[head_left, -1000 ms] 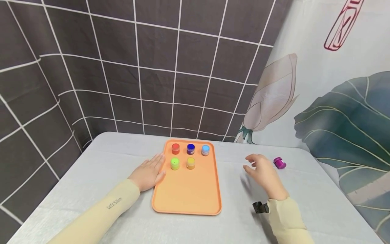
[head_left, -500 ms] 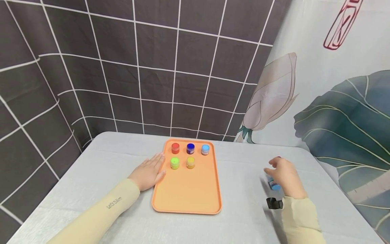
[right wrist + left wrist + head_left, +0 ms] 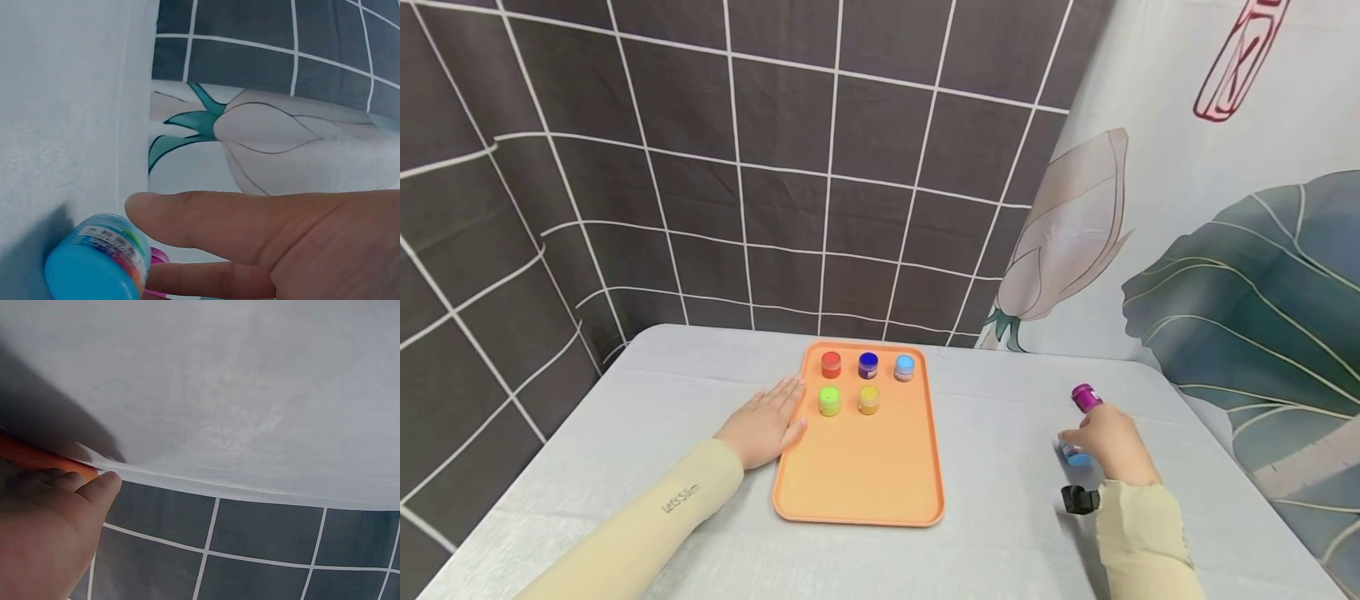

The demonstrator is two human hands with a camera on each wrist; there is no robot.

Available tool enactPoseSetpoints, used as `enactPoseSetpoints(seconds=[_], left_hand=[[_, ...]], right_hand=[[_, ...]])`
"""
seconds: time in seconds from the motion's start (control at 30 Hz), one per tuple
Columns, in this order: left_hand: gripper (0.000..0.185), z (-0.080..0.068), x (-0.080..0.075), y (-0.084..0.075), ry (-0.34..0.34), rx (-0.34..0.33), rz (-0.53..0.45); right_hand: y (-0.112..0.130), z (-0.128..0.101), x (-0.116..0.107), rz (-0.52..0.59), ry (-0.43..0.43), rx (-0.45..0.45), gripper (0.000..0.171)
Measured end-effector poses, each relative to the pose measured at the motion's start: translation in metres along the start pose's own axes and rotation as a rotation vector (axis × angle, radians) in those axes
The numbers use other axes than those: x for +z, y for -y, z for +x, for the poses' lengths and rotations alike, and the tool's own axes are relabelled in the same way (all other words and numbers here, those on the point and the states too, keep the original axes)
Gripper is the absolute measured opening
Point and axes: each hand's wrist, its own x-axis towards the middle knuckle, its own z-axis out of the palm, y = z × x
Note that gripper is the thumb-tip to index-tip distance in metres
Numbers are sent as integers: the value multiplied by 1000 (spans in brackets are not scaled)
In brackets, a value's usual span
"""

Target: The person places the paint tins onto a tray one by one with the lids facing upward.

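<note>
My left hand lies flat at the left edge of an orange tray, fingers straight along its rim. At the right, my right hand is low over a light blue paint jar lying on its side on the table. In the right wrist view the straight thumb comes close to the blue jar; another finger passes behind it, tip hidden. Whether they touch it is unclear. A purple paint jar lies just beyond that hand, partly covered by it.
On the tray stand red, dark blue and light blue jars in the back row, with green and yellow jars in front. A grey cloth covers the table; a dark grid-patterned curtain hangs behind.
My right hand has moved right, away from the tray side, and come down over the light blue jar lying on the table. The left hand has stayed on the tray edge.
</note>
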Motion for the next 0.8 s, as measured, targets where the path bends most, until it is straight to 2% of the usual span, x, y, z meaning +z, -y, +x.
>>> enactPoseSetpoints(seconds=[0.43,0.63,0.8], left_hand=[[64,1,2,0,-8,4,0],[63,-1,3,1,-12,7,4],[62,-1,1,1,-21,16,1]], right_hand=[[-2,2,2,26,32,50,26],[-3,3,3,28,35,22,23],[-2,7,2,35,-7,-11,22]])
